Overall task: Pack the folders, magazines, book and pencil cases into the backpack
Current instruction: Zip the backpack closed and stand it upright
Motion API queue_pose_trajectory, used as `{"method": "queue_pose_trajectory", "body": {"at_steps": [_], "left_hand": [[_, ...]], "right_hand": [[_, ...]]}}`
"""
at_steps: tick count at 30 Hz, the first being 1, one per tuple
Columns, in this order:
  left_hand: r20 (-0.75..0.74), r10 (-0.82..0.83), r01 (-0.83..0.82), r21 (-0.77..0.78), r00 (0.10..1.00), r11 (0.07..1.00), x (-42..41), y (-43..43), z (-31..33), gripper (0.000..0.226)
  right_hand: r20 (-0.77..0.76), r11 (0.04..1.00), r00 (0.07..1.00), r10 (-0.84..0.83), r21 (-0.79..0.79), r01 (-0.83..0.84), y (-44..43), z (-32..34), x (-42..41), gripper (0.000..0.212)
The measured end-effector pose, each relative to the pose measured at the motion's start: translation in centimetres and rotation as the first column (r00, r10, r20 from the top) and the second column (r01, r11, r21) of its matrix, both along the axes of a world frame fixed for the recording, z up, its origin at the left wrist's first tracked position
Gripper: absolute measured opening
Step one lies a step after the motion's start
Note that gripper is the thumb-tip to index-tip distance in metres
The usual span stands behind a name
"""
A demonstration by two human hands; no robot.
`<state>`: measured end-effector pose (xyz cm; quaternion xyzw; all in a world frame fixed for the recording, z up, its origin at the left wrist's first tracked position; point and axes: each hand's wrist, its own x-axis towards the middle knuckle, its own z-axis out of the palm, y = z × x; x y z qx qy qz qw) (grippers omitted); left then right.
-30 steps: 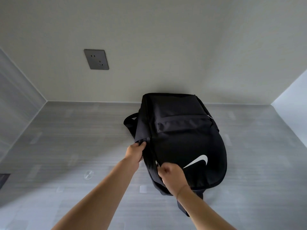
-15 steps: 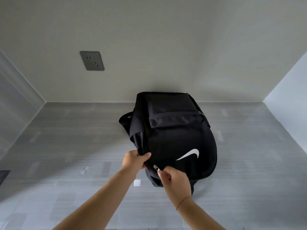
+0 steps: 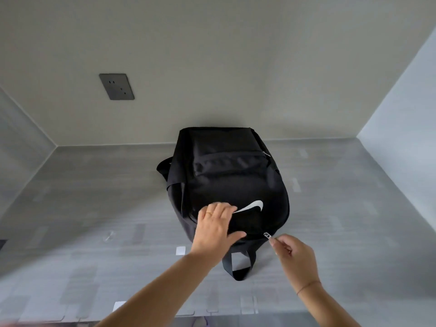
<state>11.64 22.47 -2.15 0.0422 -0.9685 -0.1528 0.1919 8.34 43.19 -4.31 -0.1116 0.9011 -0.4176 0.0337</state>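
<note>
So you've got the black backpack (image 3: 236, 180) lying flat on the grey table (image 3: 94, 208), front side up with the white swoosh logo (image 3: 251, 206) facing you, its bottom end pushed back toward the wall (image 3: 212, 55) and its top end nearest you. Your left hand (image 3: 215, 228) is flat on the front panel just left of the logo, fingers spread and pressing down, not gripping anything; there's a thin ring on one finger. Your right hand (image 3: 295, 254) is off the near right corner of the bag, thumb and forefinger pinched together on the silver zipper pull (image 3: 267, 236), which sits at the bag's near edge. A thin bracelet shows on that wrist. The carry handle loop (image 3: 238, 265) pokes out toward you between your two arms, lying on the table, and a shoulder strap (image 3: 165, 169) bulges out on the bag's left side. There's a dark wall socket (image 3: 117, 86) up on the wall to the left, well away from the bag. A few pale tape marks (image 3: 180, 250) are stuck on the tabletop near your left forearm.
</note>
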Motion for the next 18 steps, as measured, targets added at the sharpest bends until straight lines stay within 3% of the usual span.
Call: {"method": "queue_pose_trajectory", "body": {"at_steps": [2,5,10,18], "left_hand": [[0.078,-0.174,0.178,-0.038,0.982,0.983,-1.0,2.5,-0.1,0.053],[0.146,-0.212,0.217,-0.019,0.966,0.976,-2.3,4.6,0.5,0.037],[0.143,-0.149,0.106,0.27,0.978,0.957,-2.3,5.1,1.4,0.02],[0.132,-0.081,0.039,0.293,0.988,0.955,-1.9,4.3,2.5,0.018]], "right_hand": [[-0.043,0.999,0.999,0.003,-0.035,-0.005,0.1,0.4,-0.1,0.031],[-0.114,0.997,0.993,-0.002,-0.081,-0.007,0.3,1.0,-0.4,0.016],[-0.186,0.996,0.982,-0.016,-0.092,-0.001,0.7,0.8,-1.8,0.008],[-0.085,0.986,0.989,-0.122,-0.127,0.111,2.7,0.8,-7.4,0.011]]}}
